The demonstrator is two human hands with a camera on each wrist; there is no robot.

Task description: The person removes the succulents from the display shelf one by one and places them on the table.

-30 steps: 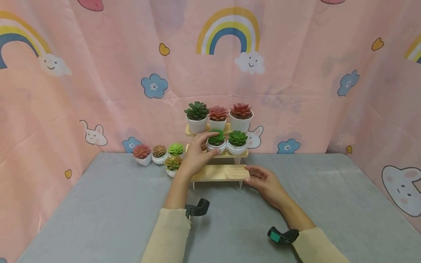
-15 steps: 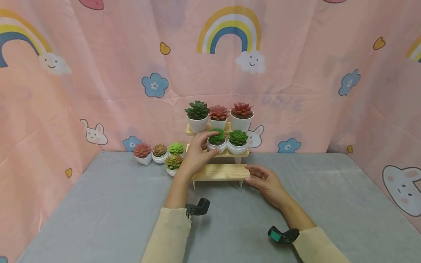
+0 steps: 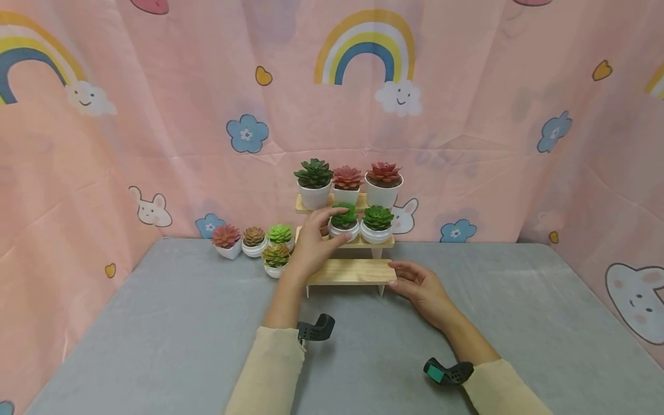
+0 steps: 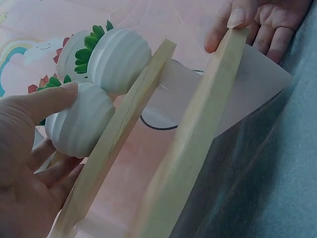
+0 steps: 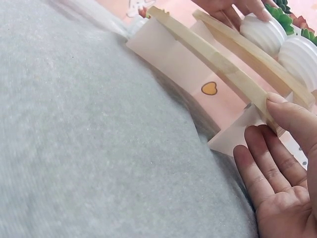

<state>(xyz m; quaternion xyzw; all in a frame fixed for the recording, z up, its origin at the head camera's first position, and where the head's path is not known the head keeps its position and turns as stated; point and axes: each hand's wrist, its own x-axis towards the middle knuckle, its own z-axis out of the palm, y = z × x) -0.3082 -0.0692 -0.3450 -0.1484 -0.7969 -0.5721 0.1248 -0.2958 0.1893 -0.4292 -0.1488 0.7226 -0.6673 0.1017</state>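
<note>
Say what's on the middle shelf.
One potted plant, held by the left hand, and another beside it. In the head view, that hand hides most of the shelf left of them.

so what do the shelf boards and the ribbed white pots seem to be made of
Shelf boards: wood, light and matte, going by the visible grain. Ribbed white pots: ceramic or plastic perhaps; their even, satin-looking surface fits either.

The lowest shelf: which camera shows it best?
The head view: most of the lowest shelf's top shows, with the left arm over a back corner. Both wrist views show it nearly edge-on; the left one cuts off an end.
</note>
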